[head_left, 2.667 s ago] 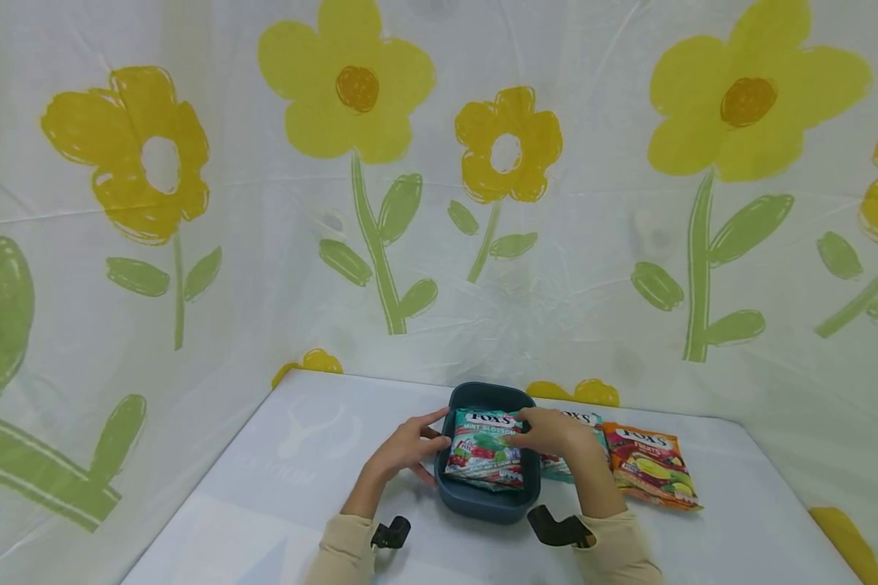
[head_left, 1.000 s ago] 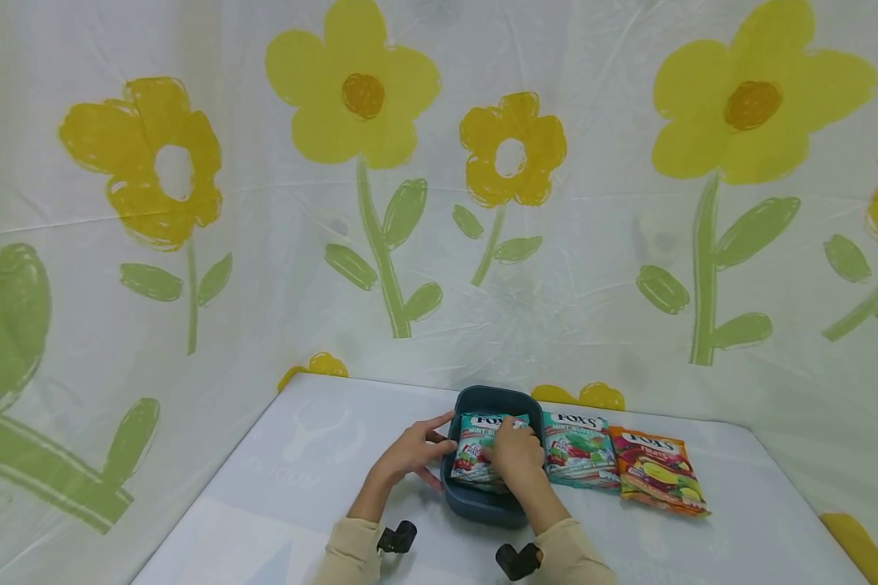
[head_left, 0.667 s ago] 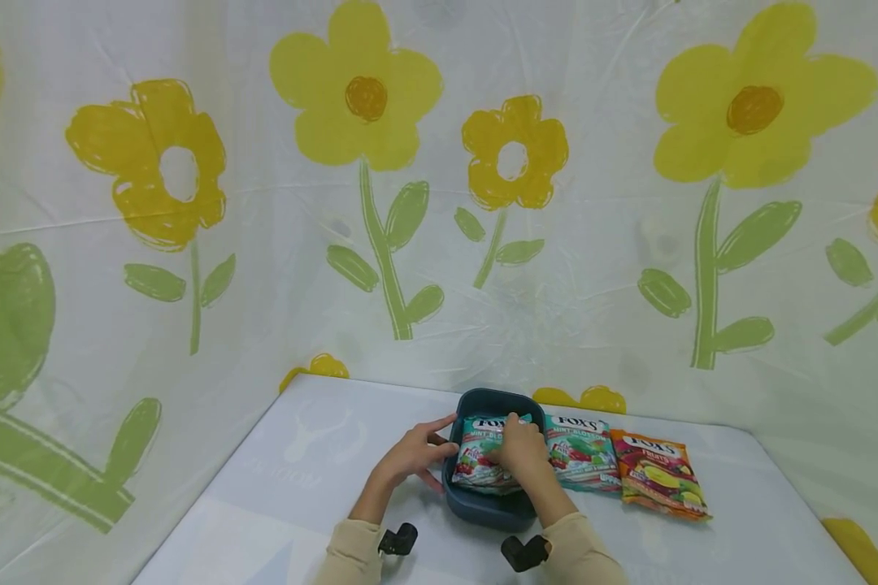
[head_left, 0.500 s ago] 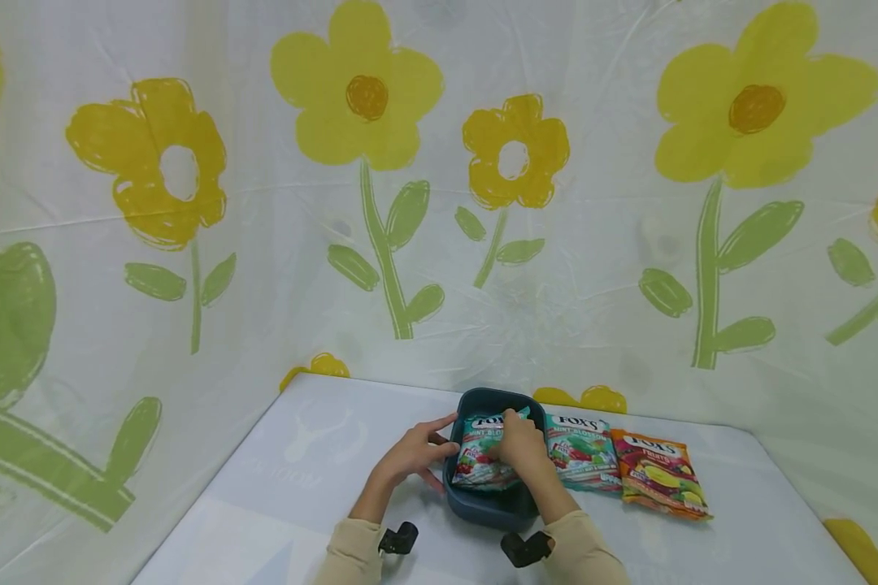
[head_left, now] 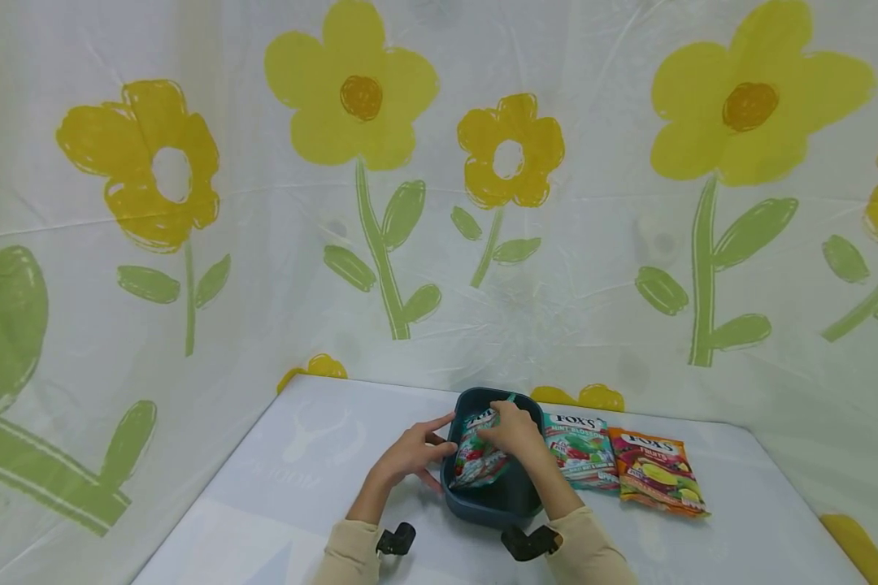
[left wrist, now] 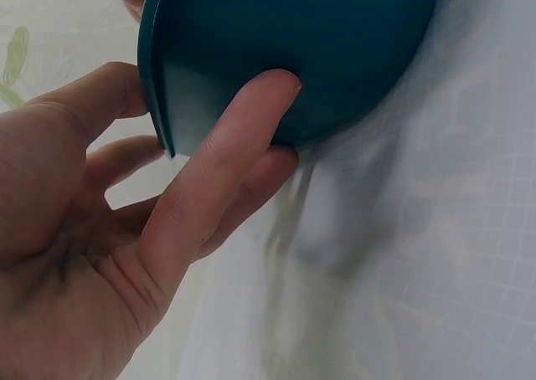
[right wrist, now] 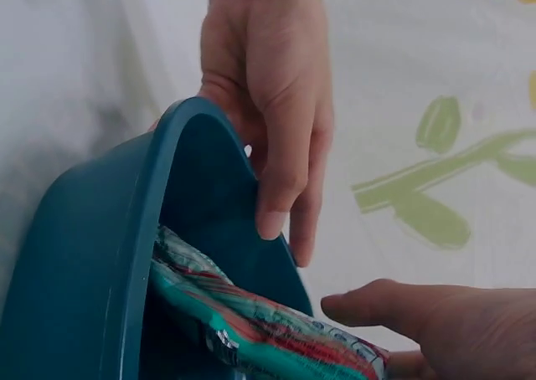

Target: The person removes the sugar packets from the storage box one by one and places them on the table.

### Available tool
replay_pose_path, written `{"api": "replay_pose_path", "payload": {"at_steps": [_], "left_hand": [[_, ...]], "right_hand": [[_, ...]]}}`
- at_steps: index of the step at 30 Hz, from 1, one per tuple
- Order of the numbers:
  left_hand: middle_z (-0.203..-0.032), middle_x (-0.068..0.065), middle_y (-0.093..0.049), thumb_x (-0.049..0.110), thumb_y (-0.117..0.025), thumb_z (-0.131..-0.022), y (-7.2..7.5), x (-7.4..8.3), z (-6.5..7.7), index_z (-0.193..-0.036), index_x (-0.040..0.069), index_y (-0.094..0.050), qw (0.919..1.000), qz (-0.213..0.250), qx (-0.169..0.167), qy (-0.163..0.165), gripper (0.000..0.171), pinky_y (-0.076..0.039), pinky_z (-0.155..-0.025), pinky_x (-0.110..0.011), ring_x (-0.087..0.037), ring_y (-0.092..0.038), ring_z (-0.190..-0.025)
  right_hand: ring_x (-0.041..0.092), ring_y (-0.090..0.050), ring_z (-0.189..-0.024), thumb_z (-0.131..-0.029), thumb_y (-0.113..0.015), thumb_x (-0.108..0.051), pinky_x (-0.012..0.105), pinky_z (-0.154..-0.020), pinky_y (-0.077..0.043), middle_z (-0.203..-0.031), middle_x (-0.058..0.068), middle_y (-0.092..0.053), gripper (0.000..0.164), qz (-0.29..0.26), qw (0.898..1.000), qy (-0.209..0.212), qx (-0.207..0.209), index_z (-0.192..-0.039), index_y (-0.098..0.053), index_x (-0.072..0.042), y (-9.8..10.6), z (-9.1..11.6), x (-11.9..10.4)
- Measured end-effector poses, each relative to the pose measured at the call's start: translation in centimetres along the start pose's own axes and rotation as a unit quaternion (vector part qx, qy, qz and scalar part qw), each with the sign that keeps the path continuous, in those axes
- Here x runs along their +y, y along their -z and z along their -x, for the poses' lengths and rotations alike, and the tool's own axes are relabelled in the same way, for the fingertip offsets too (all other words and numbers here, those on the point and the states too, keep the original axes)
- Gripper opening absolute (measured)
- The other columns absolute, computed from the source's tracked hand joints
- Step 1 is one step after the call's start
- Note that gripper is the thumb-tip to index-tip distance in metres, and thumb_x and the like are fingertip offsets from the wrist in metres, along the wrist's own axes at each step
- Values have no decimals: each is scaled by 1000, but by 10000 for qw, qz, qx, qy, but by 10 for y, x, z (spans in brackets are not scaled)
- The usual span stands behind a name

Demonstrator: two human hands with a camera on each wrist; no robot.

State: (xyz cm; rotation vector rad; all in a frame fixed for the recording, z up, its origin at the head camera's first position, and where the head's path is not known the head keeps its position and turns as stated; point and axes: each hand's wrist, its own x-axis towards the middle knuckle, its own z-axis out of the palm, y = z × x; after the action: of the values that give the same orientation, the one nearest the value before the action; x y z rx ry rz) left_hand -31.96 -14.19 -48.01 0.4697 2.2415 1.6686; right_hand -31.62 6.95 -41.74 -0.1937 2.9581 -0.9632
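A dark teal plastic box (head_left: 486,515) stands on the table, and a teal FOX'S candy bag (head_left: 474,461) leans on a slant inside it. My right hand (head_left: 515,431) grips the bag near its upper right edge, which is raised, so the bag's face is foreshortened. In the right wrist view the bag (right wrist: 268,334) slopes out past the box rim towards my right thumb. My left hand (head_left: 407,452) holds the box's left wall, with a finger over the rim and the thumb (left wrist: 226,158) against the outer side.
Right of the box a second teal FOX'S candy bag (head_left: 580,455) lies flat. Beside it, an orange FOX'S fruits bag (head_left: 660,474) overlaps its edge. A flower-printed white curtain (head_left: 593,244) hangs behind the white table (head_left: 278,487).
The candy bag in the box lay nearly flat; now its right side is lifted and it is turned towards the left wall. My right hand has risen with it. The left hand has stayed.
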Motion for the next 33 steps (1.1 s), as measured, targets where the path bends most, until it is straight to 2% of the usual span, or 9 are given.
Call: {"api": "replay_pose_path", "payload": {"at_steps": [7, 16, 25, 28, 33], "left_hand": [[-120, -21, -60, 25, -64, -95, -1, 1, 0, -152, 17, -37, 10000, -9, 9, -11, 64, -62, -55, -42, -25, -66, -93], [-120, -21, -60, 24, -64, -96, -1, 1, 1, -153, 16, -36, 10000, 35, -17, -16, 64, -62, -55, -42, -25, -64, -95], [-119, -21, -61, 25, -65, -95, 0, -2, -1, -153, 16, -36, 10000, 4, -14, -40, 65, -62, -54, -42, -23, -63, -92], [-119, -21, -61, 25, -65, -95, 0, -2, -1, -153, 16, -36, 10000, 18, -15, -56, 65, -62, -54, -43, -22, -63, -91], [-120, -21, -61, 25, -65, -95, -1, -2, 0, -153, 16, -36, 10000, 35, 3, -48, 65, -62, -54, -43, -22, -62, -90]], "right_hand": [[46, -59, -114, -86, -73, -30, 63, -92, -52, -136, 23, -57, 62, 291, 9994, -40, -187, -139, -53, -4, 4, 2, -3], [45, -50, -127, -88, -72, -30, 64, -101, -46, -145, 24, -49, 68, -137, 9984, 24, -541, -143, -46, -1, 5, 1, 4], [39, -55, -120, -87, -73, -28, 58, -97, -51, -144, 23, -50, 66, -353, 9980, 47, -523, -143, -48, -3, 6, 0, 4], [33, -60, -108, -86, -74, -27, 50, -88, -57, -138, 22, -55, 65, -482, 9977, 54, -478, -142, -50, -4, 6, -1, 3], [22, -66, -86, -86, -75, -23, 37, -63, -63, -125, 23, -62, 64, -1334, 9897, -22, -511, -142, -50, -4, 3, -3, 7]]}}
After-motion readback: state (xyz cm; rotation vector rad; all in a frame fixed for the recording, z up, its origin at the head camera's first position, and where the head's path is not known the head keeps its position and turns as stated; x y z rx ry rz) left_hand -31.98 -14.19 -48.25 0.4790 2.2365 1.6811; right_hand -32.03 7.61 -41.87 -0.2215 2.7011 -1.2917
